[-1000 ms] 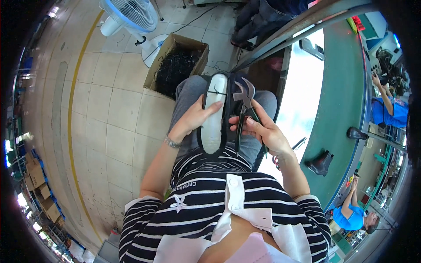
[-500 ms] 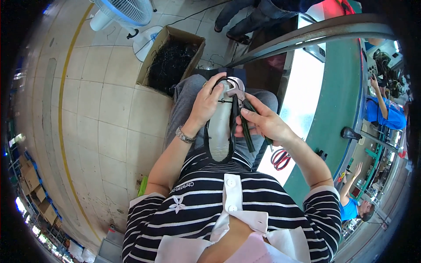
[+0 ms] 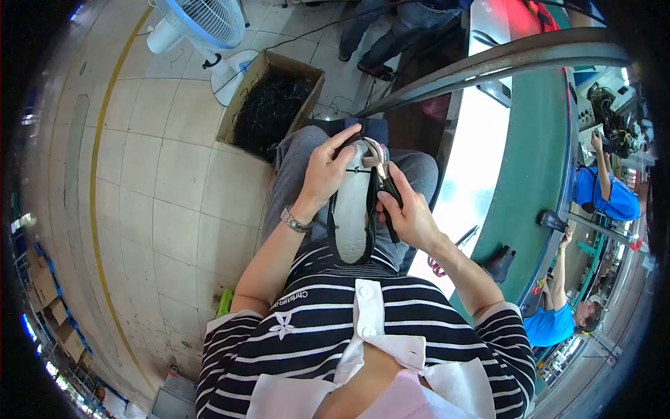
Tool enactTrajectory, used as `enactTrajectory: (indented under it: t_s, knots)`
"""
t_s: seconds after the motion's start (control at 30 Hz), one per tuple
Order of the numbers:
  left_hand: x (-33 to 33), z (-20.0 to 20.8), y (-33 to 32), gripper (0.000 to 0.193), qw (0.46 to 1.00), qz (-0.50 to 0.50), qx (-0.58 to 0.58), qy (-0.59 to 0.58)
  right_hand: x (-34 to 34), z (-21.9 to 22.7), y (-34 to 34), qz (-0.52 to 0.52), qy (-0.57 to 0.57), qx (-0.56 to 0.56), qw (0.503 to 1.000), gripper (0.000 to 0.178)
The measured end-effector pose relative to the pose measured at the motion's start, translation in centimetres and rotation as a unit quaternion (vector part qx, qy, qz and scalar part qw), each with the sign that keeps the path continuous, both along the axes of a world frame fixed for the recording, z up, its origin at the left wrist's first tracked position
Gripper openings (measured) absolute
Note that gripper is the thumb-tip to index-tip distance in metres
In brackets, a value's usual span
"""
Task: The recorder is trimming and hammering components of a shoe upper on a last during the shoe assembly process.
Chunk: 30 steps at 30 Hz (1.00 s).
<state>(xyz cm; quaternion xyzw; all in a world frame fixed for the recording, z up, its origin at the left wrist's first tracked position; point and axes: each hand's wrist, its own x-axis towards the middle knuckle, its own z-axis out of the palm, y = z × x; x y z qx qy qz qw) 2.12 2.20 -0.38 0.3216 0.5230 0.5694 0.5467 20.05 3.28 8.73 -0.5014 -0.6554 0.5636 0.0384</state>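
A white shoe last (image 3: 350, 209) sits bottom up over my lap, with a black shoe upper (image 3: 333, 234) wrapped around its edges. My left hand (image 3: 324, 171) grips the far end of the shoe upper on its left side, fingers curled over the rim. In my right hand (image 3: 410, 215) are lasting pincers (image 3: 392, 216) with dark handles, squeezed nearly together. Their metal jaws meet the upper's edge at the far right of the last. Whether material is pinched inside the jaws is too small to tell.
An open cardboard box (image 3: 314, 105) of black scraps stands ahead on the left, by a white fan (image 3: 209, 28). To my right runs a green conveyor belt (image 3: 530, 160) carrying dark boots (image 3: 501, 264). A metal rail (image 3: 488, 59) crosses ahead. People in blue work beyond the belt.
The pincers' handles have come closer together in my right hand, and the jaws have turned at the upper's edge. A dark boot has come into view on the belt.
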Motion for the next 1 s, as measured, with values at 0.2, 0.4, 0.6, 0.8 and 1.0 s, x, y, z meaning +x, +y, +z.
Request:
enactTrajectory:
  t_s: [0.2,0.4,0.6,0.8,1.0]
  knots:
    - [-0.3,0.0,0.9,0.030,0.999,0.029,-0.043,-0.003,0.1,2.9,2.1,0.098,-0.088,0.032,0.991,0.050]
    - [0.0,-0.9,0.2,0.028,0.993,0.059,0.002,0.104,-1.4,6.3,2.7,0.163,-0.086,0.267,0.946,0.059]
    - [-0.2,-1.6,0.3,0.030,0.987,0.051,0.072,0.136,-1.8,-0.7,1.9,0.157,-0.220,0.349,0.897,0.063]
    - [-0.5,-0.7,0.2,0.033,0.989,0.005,0.044,0.143,-2.2,1.4,2.3,0.070,-0.019,0.497,0.865,0.064]
    - [-1.0,-2.6,0.3,0.032,0.983,0.028,0.089,0.158,-2.0,0.9,2.6,0.196,-0.155,0.396,0.884,0.069]
